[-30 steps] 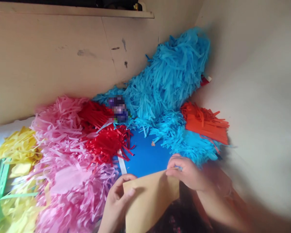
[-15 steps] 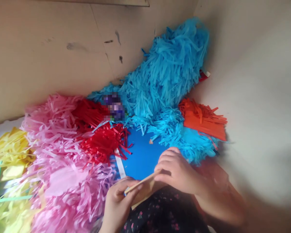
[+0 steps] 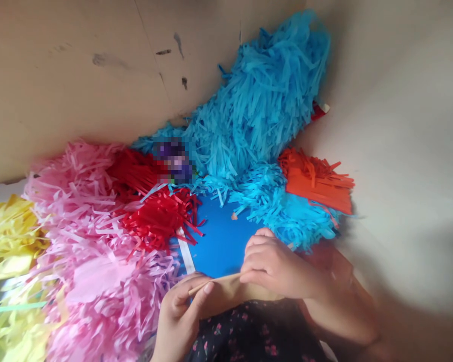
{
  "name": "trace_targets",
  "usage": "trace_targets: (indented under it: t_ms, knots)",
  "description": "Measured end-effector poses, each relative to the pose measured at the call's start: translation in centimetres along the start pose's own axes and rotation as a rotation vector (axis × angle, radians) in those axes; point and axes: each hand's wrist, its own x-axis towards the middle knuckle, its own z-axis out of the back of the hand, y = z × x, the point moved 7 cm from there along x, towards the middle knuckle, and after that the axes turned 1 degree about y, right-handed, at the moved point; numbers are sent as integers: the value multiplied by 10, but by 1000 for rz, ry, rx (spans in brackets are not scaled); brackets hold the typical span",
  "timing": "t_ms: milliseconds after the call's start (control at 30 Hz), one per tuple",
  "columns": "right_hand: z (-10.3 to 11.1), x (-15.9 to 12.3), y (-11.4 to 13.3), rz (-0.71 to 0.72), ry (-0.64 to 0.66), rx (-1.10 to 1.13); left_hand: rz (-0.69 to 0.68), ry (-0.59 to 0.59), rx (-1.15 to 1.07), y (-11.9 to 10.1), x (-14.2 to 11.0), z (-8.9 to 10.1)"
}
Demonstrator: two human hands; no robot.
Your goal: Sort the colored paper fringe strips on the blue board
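Note:
A tan sheet (image 3: 226,296), apparently paper or thin card, stretches between my two hands above my lap. Its upper edge looks narrow and rolled or folded. My left hand (image 3: 183,304) pinches the left end of that edge between thumb and fingers, and a thin tip sticks out past them. My right hand (image 3: 266,264) grips the same edge further right, its fingers curled over and hiding that part. Behind my hands lies a blue surface (image 3: 219,236). Dark floral cloth (image 3: 249,332) covers my lap below the sheet.
Fringed paper lies all around: a tall light-blue heap (image 3: 264,100) against the wall, orange fringe (image 3: 319,186) at right, red fringe (image 3: 158,216), a large pink pile (image 3: 101,276) and yellow fringe (image 3: 13,226) at left. Walls (image 3: 400,125) stand behind and to the right.
The tan sheet has tilted from edge-on so more of its face shows, and its upper edge is more level. Both hands keep their hold. The view has shifted slightly.

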Motion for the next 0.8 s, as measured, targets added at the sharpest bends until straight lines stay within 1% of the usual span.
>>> trace_targets:
  t_ms: [100,200,267,400,467,600,733,800]
  knots:
    - [-1,0,2,-12,31,-30,-50,-9,6,-4,-2,-1]
    - [-3,0,2,-10,18,-19,-63,-6,-2,-3,-2,-2]
    - [-3,-1,2,2,-7,-6,-16,3,-31,1,-1,-4]
    - [-4,-2,4,31,-1,-13,179,39,-189,13,-1,-12]
    - [-3,-3,6,40,4,-16,209,54,-221,12,-1,-15]
    - [-2,-4,10,37,0,-67,125,39,-176,3,1,-16]
    - [-4,-6,12,25,-2,-201,12,44,-59,-4,1,-17]
    - [-4,-5,13,32,-31,-211,-35,24,-11,-7,1,-17]
